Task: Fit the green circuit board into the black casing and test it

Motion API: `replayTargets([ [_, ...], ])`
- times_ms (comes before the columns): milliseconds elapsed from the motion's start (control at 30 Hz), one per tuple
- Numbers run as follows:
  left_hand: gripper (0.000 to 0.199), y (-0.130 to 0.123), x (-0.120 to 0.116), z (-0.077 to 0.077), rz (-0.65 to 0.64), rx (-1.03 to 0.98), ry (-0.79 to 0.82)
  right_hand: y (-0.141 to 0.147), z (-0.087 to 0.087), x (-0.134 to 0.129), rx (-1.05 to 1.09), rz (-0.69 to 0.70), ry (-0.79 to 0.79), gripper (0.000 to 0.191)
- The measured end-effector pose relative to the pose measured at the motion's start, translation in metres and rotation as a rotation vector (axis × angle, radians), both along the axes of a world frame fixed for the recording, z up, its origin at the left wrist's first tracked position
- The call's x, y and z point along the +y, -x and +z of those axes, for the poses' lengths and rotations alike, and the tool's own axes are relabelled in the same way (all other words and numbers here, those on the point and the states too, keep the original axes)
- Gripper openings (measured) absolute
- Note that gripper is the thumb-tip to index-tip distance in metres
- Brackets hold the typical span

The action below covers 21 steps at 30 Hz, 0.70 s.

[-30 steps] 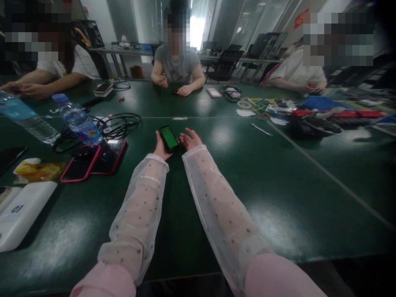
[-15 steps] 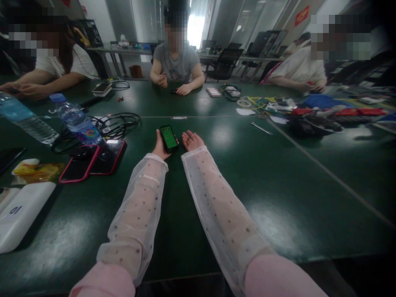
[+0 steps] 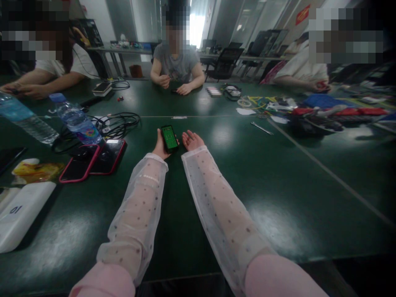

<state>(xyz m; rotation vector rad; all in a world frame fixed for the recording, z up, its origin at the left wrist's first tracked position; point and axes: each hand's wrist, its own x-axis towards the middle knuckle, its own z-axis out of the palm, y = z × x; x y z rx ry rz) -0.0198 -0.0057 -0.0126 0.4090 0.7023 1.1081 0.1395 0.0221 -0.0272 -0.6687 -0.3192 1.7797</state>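
A black phone with a lit green screen [image 3: 170, 138] lies tilted in my left hand [image 3: 160, 146], whose thumb runs along its left edge and whose fingertips show at its right edge. Just right of the phone, my right hand [image 3: 192, 141] rests palm up with its fingers spread and slightly curled. It holds nothing and a small gap parts it from the phone. Sheer white dotted sleeves cover both forearms. Under them is the dark green table [image 3: 293, 177].
Left stand two pink-edged phones [image 3: 79, 165], a blue-capped bottle [image 3: 76, 117], black cables [image 3: 123, 123] and a white case [image 3: 26, 214]. A wrench [image 3: 261, 128] and a tool pile [image 3: 321, 117] lie right. Several people sit around the table.
My hands and the phone are almost unmoved. Across the table, a person's raised hand has shifted slightly right, and the person at right has moved a little.
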Motion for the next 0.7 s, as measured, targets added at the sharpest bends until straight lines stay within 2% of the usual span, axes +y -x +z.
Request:
replayTargets([
  [200,0.078,-0.0019,-0.0036,0.0054,0.013,0.000,0.005,0.0000,0.0010,-0.0008,-0.004,0.003,0.002,0.023],
  [700,0.081,-0.0021,-0.0031,0.0038,0.014,0.044,-0.002,-0.0006,0.0002,-0.0016,-0.006,0.005,0.005,0.023],
])
